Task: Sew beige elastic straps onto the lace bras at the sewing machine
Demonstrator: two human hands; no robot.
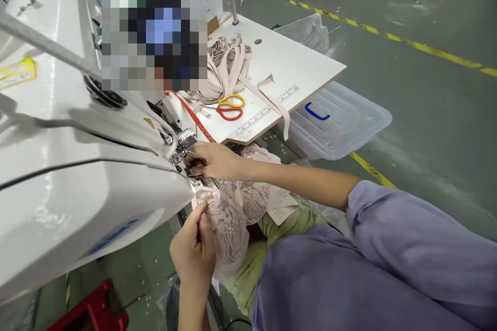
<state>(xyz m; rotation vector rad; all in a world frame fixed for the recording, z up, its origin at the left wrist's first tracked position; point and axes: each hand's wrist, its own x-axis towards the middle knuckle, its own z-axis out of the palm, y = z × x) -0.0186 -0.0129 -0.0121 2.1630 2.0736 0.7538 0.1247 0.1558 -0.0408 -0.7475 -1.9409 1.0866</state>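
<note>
A pale pink lace bra [229, 227] hangs from the needle area of a white sewing machine [128, 207], its cups draped toward my lap. My left hand [194, 251] pinches the bra's scalloped edge between thumb and forefinger, just below the lit presser foot [198, 185]. Close above, my right hand [213, 160] has its fingers curled in beside the needle bar and metal fittings [186, 138]. Its fingertips are partly hidden, and what they hold cannot be made out. A paper-like tag [282, 209] lies against the bra.
On the white tabletop [310, 64] lie a heap of beige elastic strips [229, 70] and scissors [231, 107] with yellow and red handles. Beyond its edge is a clear lidded box [341, 119]. Green cloth [248, 279] covers part of my lap. A red stool [97, 310] stands lower left.
</note>
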